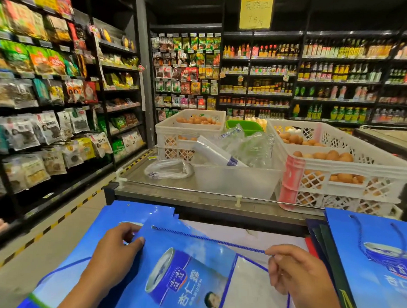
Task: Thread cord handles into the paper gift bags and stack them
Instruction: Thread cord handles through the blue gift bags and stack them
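A flat blue paper gift bag (181, 269) printed with a can lies in front of me. My left hand (116, 256) grips its top edge near a punched hole. A blue twisted cord (210, 240) runs taut from that hole to my right hand (298, 272), which pinches the cord's free end. More blue bags without visible handles lie underneath at the left (69, 269). At the right sits a stack of bags (380, 257) whose top bag has a cord handle threaded.
Ahead stands a steel counter (166, 191) with a clear plastic bin (235, 180) of plastic bags and white crates of eggs (341, 166). Stocked shop shelves (39, 104) line the left aisle and the back wall. Dark folders lean beside the right stack.
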Available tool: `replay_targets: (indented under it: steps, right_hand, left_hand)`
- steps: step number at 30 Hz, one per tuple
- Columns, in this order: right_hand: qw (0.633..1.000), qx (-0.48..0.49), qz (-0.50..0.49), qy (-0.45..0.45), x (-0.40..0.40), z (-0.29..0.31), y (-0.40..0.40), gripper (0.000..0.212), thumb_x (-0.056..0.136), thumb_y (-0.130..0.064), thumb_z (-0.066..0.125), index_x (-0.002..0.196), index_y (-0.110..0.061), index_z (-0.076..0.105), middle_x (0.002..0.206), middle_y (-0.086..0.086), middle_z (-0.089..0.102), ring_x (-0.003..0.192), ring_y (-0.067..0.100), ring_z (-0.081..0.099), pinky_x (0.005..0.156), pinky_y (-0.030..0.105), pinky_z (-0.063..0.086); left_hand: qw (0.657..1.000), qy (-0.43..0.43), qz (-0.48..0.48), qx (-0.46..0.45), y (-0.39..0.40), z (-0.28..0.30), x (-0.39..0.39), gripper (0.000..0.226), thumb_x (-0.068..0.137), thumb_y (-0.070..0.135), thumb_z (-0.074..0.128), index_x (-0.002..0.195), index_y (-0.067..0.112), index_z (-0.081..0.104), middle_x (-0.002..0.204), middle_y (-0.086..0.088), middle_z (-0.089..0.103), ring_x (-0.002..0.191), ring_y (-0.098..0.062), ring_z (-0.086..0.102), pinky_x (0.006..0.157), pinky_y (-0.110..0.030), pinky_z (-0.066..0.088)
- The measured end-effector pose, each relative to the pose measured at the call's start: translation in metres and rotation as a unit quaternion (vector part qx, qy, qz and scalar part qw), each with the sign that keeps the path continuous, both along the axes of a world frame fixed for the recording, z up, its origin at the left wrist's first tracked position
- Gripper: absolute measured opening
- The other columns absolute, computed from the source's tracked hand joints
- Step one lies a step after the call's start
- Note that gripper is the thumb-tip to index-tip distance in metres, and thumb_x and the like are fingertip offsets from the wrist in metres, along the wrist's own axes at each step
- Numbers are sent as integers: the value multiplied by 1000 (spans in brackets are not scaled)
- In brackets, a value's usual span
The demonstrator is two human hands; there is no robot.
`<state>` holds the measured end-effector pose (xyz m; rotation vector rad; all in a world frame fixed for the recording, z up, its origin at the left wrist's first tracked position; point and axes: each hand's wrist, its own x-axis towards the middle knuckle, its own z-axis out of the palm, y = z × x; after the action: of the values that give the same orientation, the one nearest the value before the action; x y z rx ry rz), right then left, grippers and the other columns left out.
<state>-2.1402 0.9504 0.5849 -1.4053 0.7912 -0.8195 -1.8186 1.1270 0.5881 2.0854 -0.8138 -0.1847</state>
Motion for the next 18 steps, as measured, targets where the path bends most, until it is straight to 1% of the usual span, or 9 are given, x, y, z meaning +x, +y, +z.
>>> replay_targets:
  steps: [3, 6, 8, 11, 12, 14, 16, 17, 18]
  right_hand:
    - [990, 122, 65, 8, -2, 3, -4, 38, 102, 15, 39, 91, 13, 75, 85, 36, 70, 65, 45, 66, 53, 40, 52]
    - [964, 216, 152, 17, 5, -7, 4, 23, 95, 6, 54, 101, 16, 74, 103, 38, 71, 77, 48, 70, 60, 42, 56]
    - [958, 205, 202, 13, 9, -23, 9, 22, 91, 2, 62, 107, 12, 75, 115, 36, 70, 91, 46, 72, 72, 43, 60]
    - [963, 135, 211, 98, 25, -49, 21, 37, 83, -4, 79, 117, 7, 73, 115, 24, 74, 110, 36, 73, 93, 41, 60]
    - [962, 150, 208, 93, 28, -59, 22, 48, 80, -1, 82, 123, 14, 67, 115, 28, 73, 110, 38, 72, 88, 35, 61]
    - [961, 58, 246, 112, 34, -76, 35, 71, 76, -5, 90, 131, 23, 54, 117, 35, 69, 112, 38, 71, 70, 22, 58]
    - [963, 28, 239, 124, 49, -81, 40, 97, 21, -24, 109, 103, 13, 73, 87, 19, 78, 80, 23, 76, 61, 16, 55]
    - [979, 7, 158, 132, 52, -81, 37, 93, 16, -21, 108, 99, 7, 76, 76, 9, 78, 69, 22, 75, 56, 15, 55]
    - [988, -25, 86, 126, 52, -86, 38, 85, 34, -19, 107, 110, 1, 75, 79, 2, 78, 74, 22, 74, 56, 14, 56]
  left_hand:
    - [1000, 16, 2, -16, -13, -12, -11, 23, 98, 15, 68, 115, 31, 66, 96, 2, 65, 85, -13, 64, 74, -31, 49]
    - [999, 40, -25, -13, -24, -17, -29, 36, 98, 11, 63, 127, 31, 62, 104, 7, 66, 90, -12, 66, 71, -28, 48]
    - [998, 43, -40, 19, -27, -21, -37, 45, 96, 13, 65, 137, 29, 59, 121, 3, 68, 103, -16, 66, 82, -31, 50]
    - [997, 15, -51, 64, -27, -25, -44, 49, 95, 17, 69, 142, 23, 57, 134, 2, 63, 118, -17, 61, 99, -30, 49]
    - [996, 0, -54, 73, -27, -26, -46, 51, 95, 19, 70, 144, 23, 55, 138, 2, 61, 122, -17, 59, 103, -30, 48]
    - [992, -41, -61, 105, -25, -28, -51, 56, 97, 26, 68, 149, 25, 48, 147, 4, 52, 132, -15, 53, 109, -28, 43]
    - [986, -74, -84, 123, -23, -29, -55, 56, 99, 28, 64, 152, 28, 44, 151, 7, 43, 135, -13, 49, 111, -25, 41]
    - [983, -85, -99, 130, -22, -31, -56, 55, 100, 28, 62, 152, 29, 43, 154, 8, 39, 137, -12, 48, 111, -24, 40]
    - [980, -96, -112, 136, -21, -33, -57, 55, 101, 27, 61, 152, 30, 43, 156, 9, 35, 139, -12, 47, 113, -23, 39]
